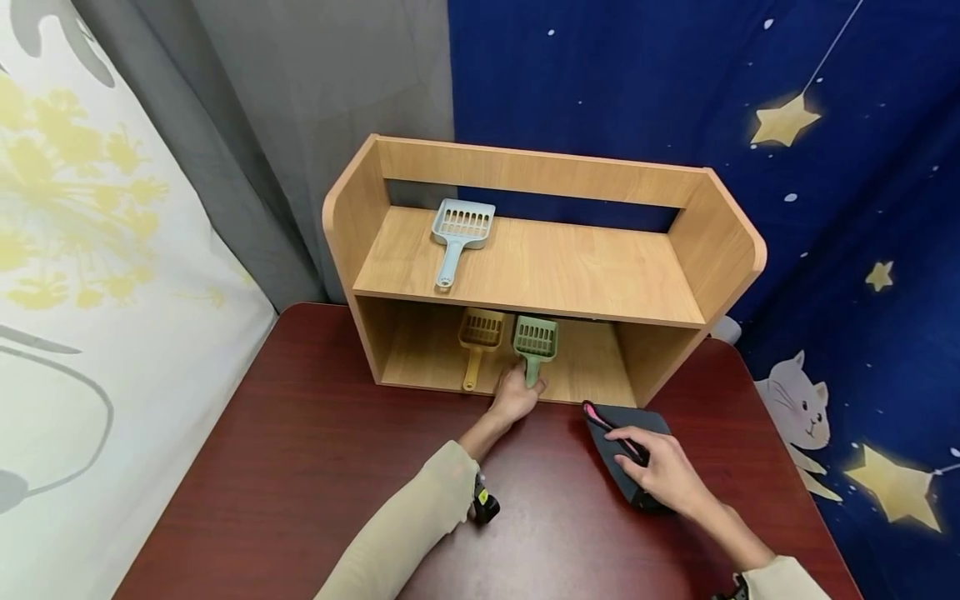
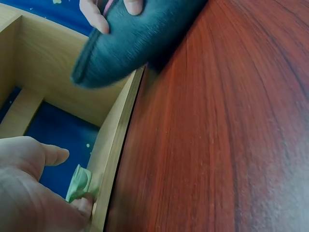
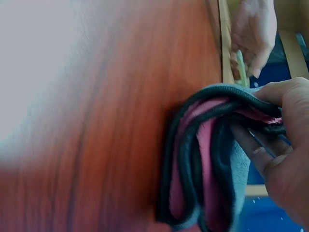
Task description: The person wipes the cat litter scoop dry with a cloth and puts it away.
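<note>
The table [image 1: 300, 467], dark red wood, lay under both hands, with the shelf [image 1: 525, 267] standing beyond the fingertips against the curtains. On the shelf's top board, well above and beyond the fingers, a blue scoop [image 1: 461, 233] lay flat. In the lower bay a yellow scoop [image 1: 477, 340] sat just left of the left hand's fingers, its handle pointing out toward the front edge. The cloth [image 1: 622, 450], dark grey with pink inside, lay folded on the table just in front of the shelf; the right hand [image 1: 663, 475] rested on it, fingers curled round its folded edge and holding it, as the right wrist view showed. The green scoop [image 1: 534, 343] lay in the lower bay beside the yellow one, and the left hand [image 1: 516, 398] had its fingers closed round the handle end at the bay's lip. The step in hand looked like taking hold of the green scoop to draw it out. The next move would likely call for pulling the handle straight back toward the wrist, keeping clear of the yellow scoop beside the fingers
</note>
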Available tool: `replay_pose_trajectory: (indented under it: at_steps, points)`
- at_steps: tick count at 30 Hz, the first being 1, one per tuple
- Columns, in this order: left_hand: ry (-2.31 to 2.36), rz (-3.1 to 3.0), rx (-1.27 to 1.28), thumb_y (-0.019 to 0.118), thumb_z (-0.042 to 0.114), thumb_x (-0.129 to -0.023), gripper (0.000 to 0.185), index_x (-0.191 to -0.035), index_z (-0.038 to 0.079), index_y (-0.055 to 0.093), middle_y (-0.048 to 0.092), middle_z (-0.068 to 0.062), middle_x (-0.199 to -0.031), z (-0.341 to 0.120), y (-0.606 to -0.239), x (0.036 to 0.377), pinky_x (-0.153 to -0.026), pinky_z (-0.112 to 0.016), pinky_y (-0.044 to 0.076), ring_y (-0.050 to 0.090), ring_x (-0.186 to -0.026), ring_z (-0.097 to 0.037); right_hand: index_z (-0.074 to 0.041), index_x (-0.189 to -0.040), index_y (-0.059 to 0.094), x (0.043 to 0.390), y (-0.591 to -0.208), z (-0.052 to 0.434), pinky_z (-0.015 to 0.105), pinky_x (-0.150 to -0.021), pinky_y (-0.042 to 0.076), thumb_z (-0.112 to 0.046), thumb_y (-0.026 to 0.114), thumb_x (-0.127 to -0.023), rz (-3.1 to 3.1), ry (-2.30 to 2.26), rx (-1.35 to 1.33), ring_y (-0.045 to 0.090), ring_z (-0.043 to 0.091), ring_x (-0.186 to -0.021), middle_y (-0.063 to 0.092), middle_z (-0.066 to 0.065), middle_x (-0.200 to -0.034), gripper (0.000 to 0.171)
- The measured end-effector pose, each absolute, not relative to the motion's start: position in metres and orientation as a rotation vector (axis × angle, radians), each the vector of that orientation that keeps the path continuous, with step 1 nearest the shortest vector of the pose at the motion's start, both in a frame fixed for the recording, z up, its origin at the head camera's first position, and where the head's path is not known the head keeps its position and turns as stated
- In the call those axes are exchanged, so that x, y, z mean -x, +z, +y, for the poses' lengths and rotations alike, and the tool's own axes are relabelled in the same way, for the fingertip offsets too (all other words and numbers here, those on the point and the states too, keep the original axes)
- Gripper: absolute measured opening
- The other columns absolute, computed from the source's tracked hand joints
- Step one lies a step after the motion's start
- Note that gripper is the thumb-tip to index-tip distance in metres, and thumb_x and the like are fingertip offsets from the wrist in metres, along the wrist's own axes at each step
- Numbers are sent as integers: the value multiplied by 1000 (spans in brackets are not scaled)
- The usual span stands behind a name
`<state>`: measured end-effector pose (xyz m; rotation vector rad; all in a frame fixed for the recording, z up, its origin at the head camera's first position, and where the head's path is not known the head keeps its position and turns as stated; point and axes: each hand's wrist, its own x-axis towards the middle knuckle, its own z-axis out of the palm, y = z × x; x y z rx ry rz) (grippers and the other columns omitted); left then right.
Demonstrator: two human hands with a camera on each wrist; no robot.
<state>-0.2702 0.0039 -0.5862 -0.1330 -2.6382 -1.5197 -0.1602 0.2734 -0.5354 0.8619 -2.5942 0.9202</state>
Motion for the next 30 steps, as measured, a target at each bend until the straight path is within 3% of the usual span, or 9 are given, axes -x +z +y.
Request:
replay_pose_trajectory:
  at_steps: [4, 10, 15, 18, 23, 30]
  points:
    - [-1498, -2672, 150, 73, 21, -95, 41, -129, 0, 61, 65, -17, -105, 2, -576, 262, -101, -52, 48, 62, -110, -37, -12, -114, 78, 157, -543, 262, 13, -91, 49, 5, 90, -75, -2604, 896, -898, 74, 20, -104, 78, -3, -110, 45]
    - [-1469, -2718, 227, 73, 18, -95, 60, -146, -7, 52, 63, -25, -117, -4, -551, 247, -106, -56, 45, 59, -117, -40, -16, -121, 77, 149, -549, 249, 36, -77, 59, -3, 91, -77, -2610, 793, -878, 75, 19, -100, 78, -3, -115, 48]
    - [-1459, -2748, 256, 73, 20, -97, 70, -154, -7, 44, 60, -31, -133, -7, -551, 245, -113, -59, 40, 54, -129, -47, -16, -133, 72, 140, -553, 239, 34, -63, 57, -15, 94, -77, -2564, 714, -864, 74, 14, -85, 79, -2, -109, 61]
    - [-1439, -2736, 271, 72, 25, -97, 74, -157, -5, 41, 57, -31, -140, -8, -564, 249, -114, -60, 39, 52, -132, -47, -17, -131, 73, 133, -555, 233, 32, -58, 55, -23, 95, -77, -2573, 665, -843, 75, 14, -80, 80, -5, -103, 59]
    - [-1379, -2736, 337, 73, 29, -98, 77, -158, -6, 40, 53, -31, -143, -18, -559, 246, -112, -60, 40, 51, -133, -47, -20, -113, 81, 122, -557, 222, 32, -58, 58, -32, 94, -79, -2615, 571, -845, 76, 17, -92, 80, -3, -106, 38]
    - [-1281, -2830, 360, 72, 24, -101, 75, -161, -5, 37, 49, -29, -148, -43, -517, 222, -117, -57, 38, 46, -139, -46, -14, -105, 82, 120, -559, 218, 42, -79, 61, -32, 94, -79, -2605, 540, -939, 73, 18, -104, 79, 1, -111, 34]
